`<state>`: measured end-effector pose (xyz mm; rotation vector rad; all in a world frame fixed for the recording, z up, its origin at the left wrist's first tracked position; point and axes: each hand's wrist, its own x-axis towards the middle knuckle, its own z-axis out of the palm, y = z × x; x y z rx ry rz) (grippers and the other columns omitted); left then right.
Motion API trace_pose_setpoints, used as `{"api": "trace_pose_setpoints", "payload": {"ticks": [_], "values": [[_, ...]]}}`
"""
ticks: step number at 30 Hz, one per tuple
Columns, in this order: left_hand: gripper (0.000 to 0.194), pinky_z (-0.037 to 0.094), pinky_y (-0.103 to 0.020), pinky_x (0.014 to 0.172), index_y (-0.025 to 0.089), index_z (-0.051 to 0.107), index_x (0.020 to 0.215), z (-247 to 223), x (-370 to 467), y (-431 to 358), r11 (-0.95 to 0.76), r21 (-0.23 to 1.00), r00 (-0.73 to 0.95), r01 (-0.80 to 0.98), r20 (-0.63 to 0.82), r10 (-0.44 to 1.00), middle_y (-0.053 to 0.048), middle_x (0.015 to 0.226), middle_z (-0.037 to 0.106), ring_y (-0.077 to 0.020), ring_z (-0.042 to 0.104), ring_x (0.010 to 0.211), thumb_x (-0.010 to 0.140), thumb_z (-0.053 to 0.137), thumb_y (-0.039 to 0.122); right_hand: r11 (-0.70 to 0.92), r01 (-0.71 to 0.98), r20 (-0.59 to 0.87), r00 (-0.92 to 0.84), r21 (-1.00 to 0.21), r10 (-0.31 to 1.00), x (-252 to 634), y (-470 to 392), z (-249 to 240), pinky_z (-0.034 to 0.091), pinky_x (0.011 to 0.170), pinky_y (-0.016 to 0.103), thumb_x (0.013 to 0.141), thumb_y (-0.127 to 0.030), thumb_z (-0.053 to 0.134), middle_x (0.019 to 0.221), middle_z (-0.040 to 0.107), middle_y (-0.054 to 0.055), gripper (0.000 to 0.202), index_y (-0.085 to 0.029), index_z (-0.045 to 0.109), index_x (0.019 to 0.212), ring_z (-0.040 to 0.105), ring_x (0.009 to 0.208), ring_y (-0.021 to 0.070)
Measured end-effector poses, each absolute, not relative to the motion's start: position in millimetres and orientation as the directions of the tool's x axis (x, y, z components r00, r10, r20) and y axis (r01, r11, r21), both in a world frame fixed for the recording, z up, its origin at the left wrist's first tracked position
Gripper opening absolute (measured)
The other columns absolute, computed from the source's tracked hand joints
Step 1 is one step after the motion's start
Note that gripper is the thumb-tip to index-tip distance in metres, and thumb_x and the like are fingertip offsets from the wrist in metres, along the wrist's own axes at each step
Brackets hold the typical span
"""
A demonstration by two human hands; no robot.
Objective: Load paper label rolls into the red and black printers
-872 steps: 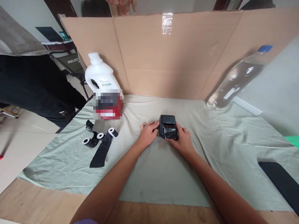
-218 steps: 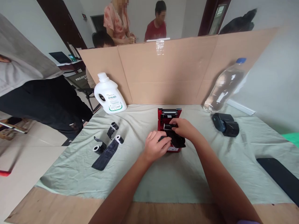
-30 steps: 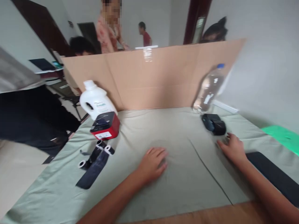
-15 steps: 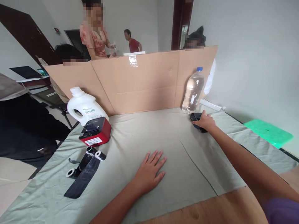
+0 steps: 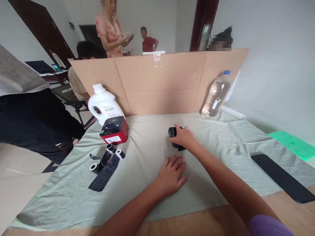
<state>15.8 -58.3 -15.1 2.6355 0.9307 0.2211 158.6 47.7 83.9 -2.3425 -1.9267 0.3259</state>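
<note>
My right hand (image 5: pixel 185 136) grips a small black object (image 5: pixel 172 131), whose kind I cannot make out, just above or on the cloth near the middle of the table. The fingers cover much of its top and right side. My left hand (image 5: pixel 171 175) lies on the pale green cloth (image 5: pixel 145 144), palm down and fingers spread, a little nearer to me. Left of it are black ribbon rolls (image 5: pixel 105 168) with white cores, a strip unrolled toward me. Behind them stands a red and black box-shaped device (image 5: pixel 114 131) that looks like a small printer.
A white jug (image 5: pixel 104 101) stands behind the red device. At the back right, a clear bottle (image 5: pixel 216 95) with a blue cap leans before a cardboard screen (image 5: pixel 162 85). A dark flat slab (image 5: pixel 283 177) lies at right, near a green stool (image 5: pixel 292 142). Several people are beyond.
My right hand has carried the black object from beside the bottle leftward to the table's middle. The left hand stays flat on the cloth. The camera view has shifted.
</note>
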Motion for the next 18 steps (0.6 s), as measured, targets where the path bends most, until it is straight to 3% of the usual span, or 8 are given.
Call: {"api": "trace_pose_setpoints", "payload": {"ticks": [6,10,13,15,18], "values": [[0.062,0.01,-0.061,0.124,0.024,0.035,0.155,-16,15,-60,-0.73,0.381,0.77,0.568,0.069,0.635,-0.01,0.162,0.033,-0.0319,0.019,0.154,0.101,0.033,0.054,-0.25,0.954,-0.063,0.243,-0.163,0.968,111,48,61,0.045,0.084,0.044,0.076,-0.053,0.07,0.129,0.047,0.024,0.087,-0.025,0.037,0.152,0.059,0.109,0.0401],[0.062,0.011,-0.061,0.124,0.024,0.035,0.156,-16,13,-60,-0.735,0.394,0.771,0.552,0.095,0.63,-0.009,0.162,0.033,-0.032,0.019,0.153,0.101,0.034,0.054,-0.251,0.949,-0.068,0.242,-0.188,0.968,113,44,60,0.046,0.084,0.046,0.079,-0.06,0.066,0.13,0.046,0.025,0.092,-0.025,0.03,0.156,0.06,0.109,0.0409],[0.062,0.012,-0.061,0.124,0.024,0.033,0.156,-17,13,-60,-0.738,0.409,0.772,0.536,0.115,0.625,-0.009,0.164,0.028,-0.0317,0.018,0.154,0.101,0.035,0.053,-0.245,0.928,-0.083,0.23,-0.282,0.97,127,43,67,0.046,0.086,0.049,0.081,-0.073,0.056,0.133,0.046,0.026,0.099,-0.025,0.022,0.159,0.061,0.11,0.0429],[0.061,0.015,-0.062,0.123,0.024,0.038,0.153,-17,13,-61,-0.74,0.415,0.764,0.529,0.146,0.628,-0.009,0.164,0.03,-0.0324,0.021,0.153,0.1,0.039,0.053,-0.236,0.893,-0.054,0.233,-0.384,0.971,142,47,67,0.046,0.088,0.051,0.084,-0.075,0.046,0.135,0.047,0.026,0.093,-0.024,0.024,0.159,0.061,0.111,0.0431],[0.05,0.03,-0.057,0.119,0.024,0.055,0.14,-16,14,-61,-0.747,0.436,0.727,0.503,0.254,0.638,-0.009,0.152,0.05,-0.0314,0.042,0.143,0.095,0.053,0.045,-0.162,0.825,0.042,0.219,-0.541,0.975,171,57,51,0.045,0.095,0.051,0.092,-0.066,0.04,0.132,0.053,0.026,0.078,-0.016,0.04,0.152,0.061,0.114,0.0392]]}}
